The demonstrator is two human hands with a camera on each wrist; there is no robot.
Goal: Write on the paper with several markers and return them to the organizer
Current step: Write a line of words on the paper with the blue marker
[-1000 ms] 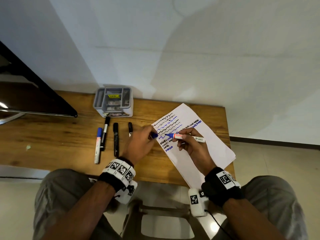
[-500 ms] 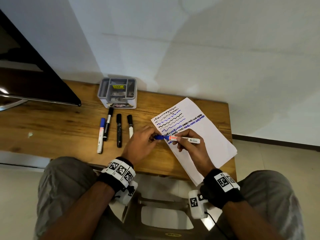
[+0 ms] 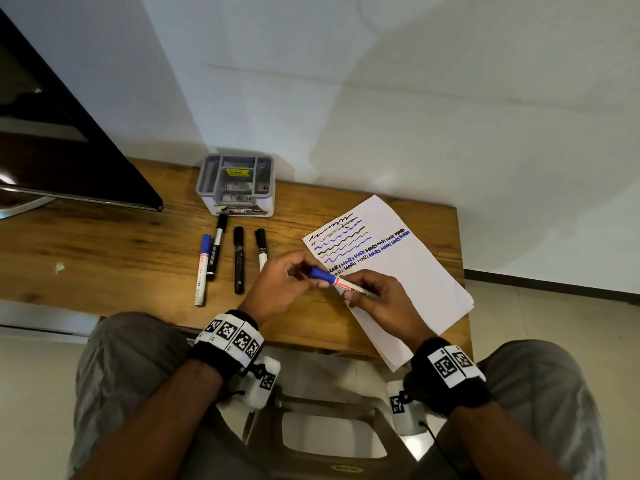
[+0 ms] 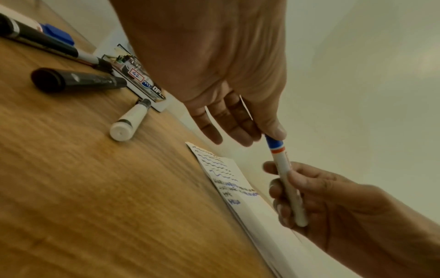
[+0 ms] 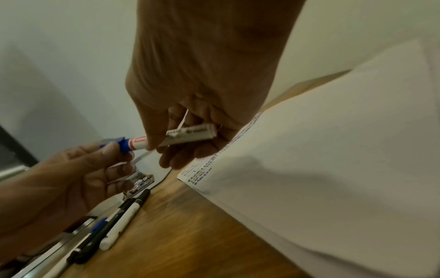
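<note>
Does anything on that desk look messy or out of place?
Mostly tidy. The paper lies askew, one corner hanging over the desk's front edge. The organizer holds no markers; four markers lie on the desk before it.

A brown wooden table [image 3: 104, 244] carries a grey plastic organizer [image 3: 235, 183]. In front of the organizer lie four capped markers [image 3: 239, 259]. Right of it lies white written-on paper [image 3: 415, 271].

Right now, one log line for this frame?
step: capping | right hand: holds marker | left hand: on blue cap | organizer: no markers
</note>
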